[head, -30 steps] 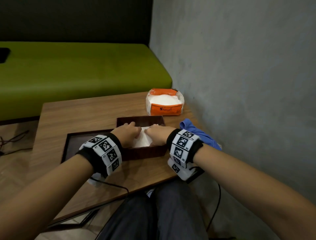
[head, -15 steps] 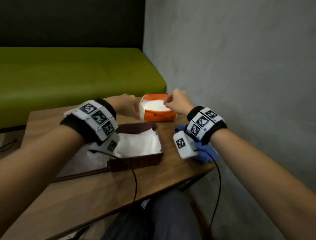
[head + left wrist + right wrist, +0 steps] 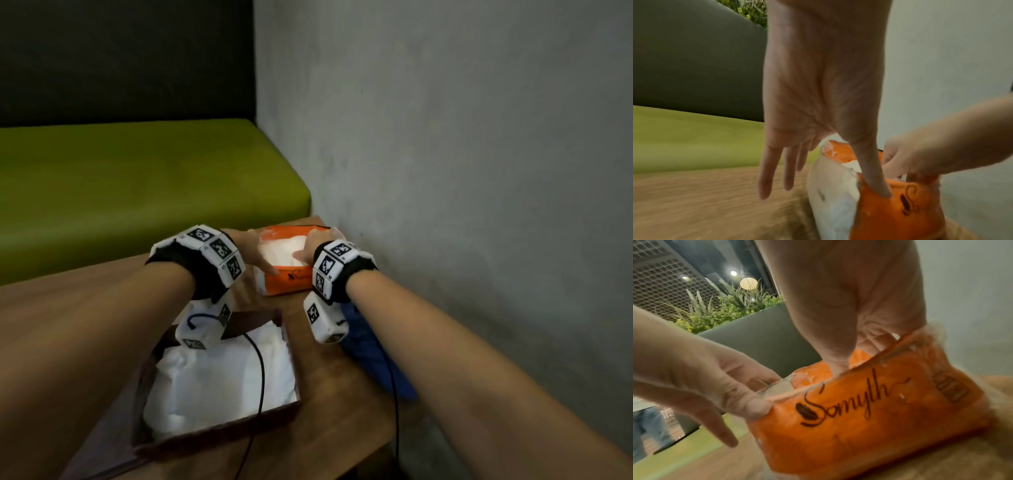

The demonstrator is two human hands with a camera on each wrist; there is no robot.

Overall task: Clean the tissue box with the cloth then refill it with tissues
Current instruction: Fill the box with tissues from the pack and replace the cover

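An orange plastic tissue pack (image 3: 289, 284) stands open at the table's far corner by the wall, with white tissues (image 3: 284, 251) showing in it. My left hand (image 3: 265, 262) pinches the pack's left front corner, thumb (image 3: 877, 188) on the orange wrapper (image 3: 869, 426), the other fingers straight beside it. Inside the pack's right end is my right hand (image 3: 308, 246), thumb and curled fingers (image 3: 893, 168) down round the tissues. The dark brown tissue box (image 3: 219, 435) lies open nearer me, holding white tissues (image 3: 222, 377). A blue cloth (image 3: 373, 356) lies right of it, under my right forearm.
The wooden table (image 3: 85, 325) ends close behind the pack, against a grey wall (image 3: 445, 205) on the right. A green bench (image 3: 137, 188) runs behind the table. The box's dark lid (image 3: 92, 459) lies left of the box. Wrist camera cables hang over the box and table edge.
Both hands left the tissues in the brown box and went forward to the orange pack. The left now holds its corner and the right has dipped inside it.
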